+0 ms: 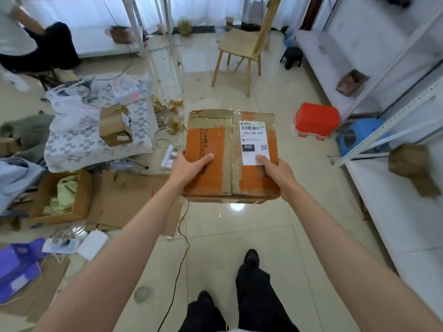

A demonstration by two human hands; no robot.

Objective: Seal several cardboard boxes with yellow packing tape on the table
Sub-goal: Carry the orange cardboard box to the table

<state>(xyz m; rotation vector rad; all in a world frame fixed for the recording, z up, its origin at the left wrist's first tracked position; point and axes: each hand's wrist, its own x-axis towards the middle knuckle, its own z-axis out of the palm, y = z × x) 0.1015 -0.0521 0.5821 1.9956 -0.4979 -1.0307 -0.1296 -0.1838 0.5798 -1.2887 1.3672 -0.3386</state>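
Note:
I carry an orange and brown cardboard box (223, 140) in front of me above the tiled floor, its flaps closed and a white shipping label on its right half. My left hand (191, 167) grips the box's near left corner, thumb on top. My right hand (275, 174) grips the near right corner, thumb pressing on the label. A small open cardboard box (116, 127) lies on a patterned cloth to the left. Two more small boxes sit on the white table (393, 212) at right, one near (412, 167) and one further back (351, 82). No tape roll is visible.
A wooden chair (242, 44) stands ahead. A red plastic stool (316, 119) and a blue stool (359, 136) sit beside the white shelving on the right. Flattened cardboard (124, 200), an open box with green cloth (62, 195) and cables clutter the floor at left. Another person sits far left (28, 39).

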